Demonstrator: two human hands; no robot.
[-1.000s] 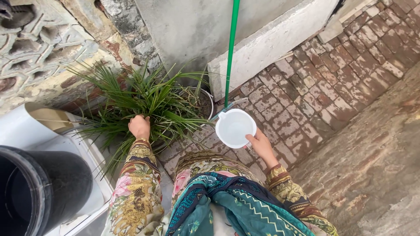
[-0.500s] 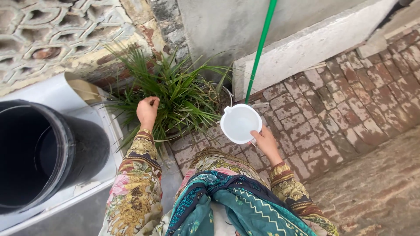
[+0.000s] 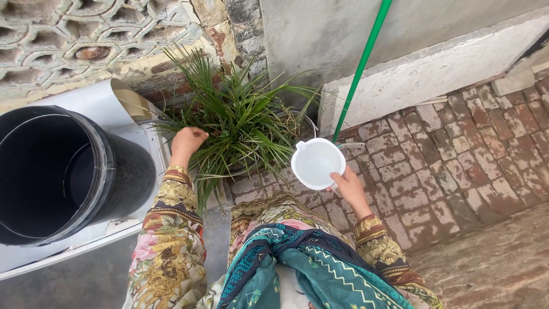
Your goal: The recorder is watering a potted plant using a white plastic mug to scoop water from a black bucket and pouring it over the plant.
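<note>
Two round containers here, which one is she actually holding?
The small white jug, gripped by the right hand. The big black bin stands untouched beside the left hand.

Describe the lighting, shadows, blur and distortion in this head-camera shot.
Head view: soft, even daylight with no hard shadows or glare; the black bin interior is dark and hides its bottom. The white jug in the right hand is bright, nearly washed out. The plant by the left hand is sharp. Wide-lens curving bends the edges.
</note>
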